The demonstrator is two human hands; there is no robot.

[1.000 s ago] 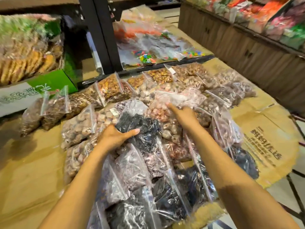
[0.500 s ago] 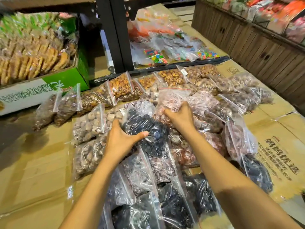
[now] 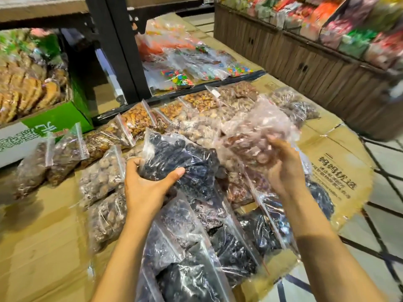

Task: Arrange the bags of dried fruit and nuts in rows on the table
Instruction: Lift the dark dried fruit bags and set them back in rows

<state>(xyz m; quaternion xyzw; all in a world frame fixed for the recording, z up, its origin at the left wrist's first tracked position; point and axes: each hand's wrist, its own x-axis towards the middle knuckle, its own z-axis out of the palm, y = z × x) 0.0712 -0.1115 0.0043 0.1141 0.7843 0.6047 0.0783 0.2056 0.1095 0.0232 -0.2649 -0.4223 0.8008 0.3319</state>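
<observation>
**Two bags lifted over a crowded worktop**

Shop floor with pale tiles, a wooden display counter heaped with bright packets along the far right, a black post at the back. Flattened cardboard spread over the worktop, printed with dark characters near the right edge. Clear zip bags of nuts lined along the far edge, paler bags of round nuts toward the left, bags of dark dried fruit crowded at the near middle and near right. Green carton of biscuits at the far left corner. Trays of coloured sweets beyond the far edge.

Bare cardboard open along the near left edge and the left side; another free strip by the right edge around the print. Centre packed tight, bags overlapping.

Left hand palm down, thumb across the front, grip closed around a bag of black dried fruit, raised just above the pile at mid-worktop. Right hand fingers curled up, grip closed on the lower edge of a bag of reddish-brown fruit, held higher, blurred, over the right-centre bags. Both forearms reaching in from the near edge.
</observation>
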